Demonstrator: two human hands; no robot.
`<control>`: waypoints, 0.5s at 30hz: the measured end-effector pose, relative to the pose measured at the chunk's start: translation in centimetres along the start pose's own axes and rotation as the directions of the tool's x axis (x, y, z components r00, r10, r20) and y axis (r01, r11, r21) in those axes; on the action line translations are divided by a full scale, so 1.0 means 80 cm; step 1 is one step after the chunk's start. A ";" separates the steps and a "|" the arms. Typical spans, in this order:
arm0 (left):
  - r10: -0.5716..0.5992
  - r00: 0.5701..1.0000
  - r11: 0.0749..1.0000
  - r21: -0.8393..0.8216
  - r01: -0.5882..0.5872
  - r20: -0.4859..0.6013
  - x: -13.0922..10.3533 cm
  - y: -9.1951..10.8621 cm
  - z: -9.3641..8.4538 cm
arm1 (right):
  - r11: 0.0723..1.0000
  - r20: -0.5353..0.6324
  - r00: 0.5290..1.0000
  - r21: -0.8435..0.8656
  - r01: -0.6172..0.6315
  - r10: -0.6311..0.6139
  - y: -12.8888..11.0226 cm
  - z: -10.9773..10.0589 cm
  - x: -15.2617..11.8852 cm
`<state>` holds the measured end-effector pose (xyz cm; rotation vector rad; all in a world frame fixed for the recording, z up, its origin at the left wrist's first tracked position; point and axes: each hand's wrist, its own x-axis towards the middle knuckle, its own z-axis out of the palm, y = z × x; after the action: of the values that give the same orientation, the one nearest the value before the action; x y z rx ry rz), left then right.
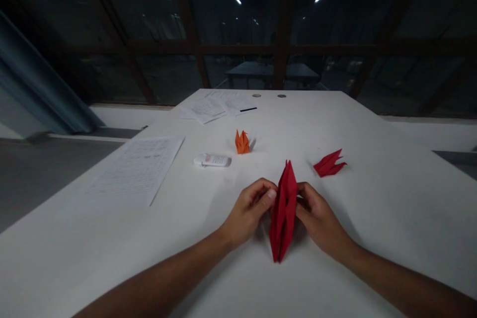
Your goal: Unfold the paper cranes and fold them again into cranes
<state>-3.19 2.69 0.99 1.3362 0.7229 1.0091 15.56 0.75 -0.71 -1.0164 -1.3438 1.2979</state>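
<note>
A folded red origami paper (283, 213), long and pointed at both ends, stands between my hands over the white table. My left hand (253, 206) pinches its left side, thumb and fingers closed on the paper. On the opposite side, my right hand (316, 216) grips the paper's right flap, with its fingertips partly hidden behind it. A smaller red origami piece (330, 164) with pointed tips lies beyond my right hand. Farther off to the left sits an orange origami piece (242, 142) with upright points.
A white oval item (211, 160) with printed text lies left of the orange piece. Printed sheets (137, 169) rest at the table's left side, with more papers (208, 107) and a black pen-like stick (248, 109) farther back. Two round discs are near the far edge, before dark windows.
</note>
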 end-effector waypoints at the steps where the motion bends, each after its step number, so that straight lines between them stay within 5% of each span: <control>1: -0.004 1.000 1.000 0.000 0.004 0.011 0.000 0.000 0.000 | 1.000 -0.003 1.000 0.013 0.001 -0.001 0.000 0.000 0.000; 15: -0.083 0.997 0.997 0.011 0.083 -0.008 0.000 0.003 0.005 | 0.999 0.052 0.998 -0.031 0.021 -0.019 -0.001 -0.006 -0.003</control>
<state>-2.84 2.52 1.31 1.3021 0.7840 0.9456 16.09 0.62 -0.65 -0.9945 -1.4143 1.2999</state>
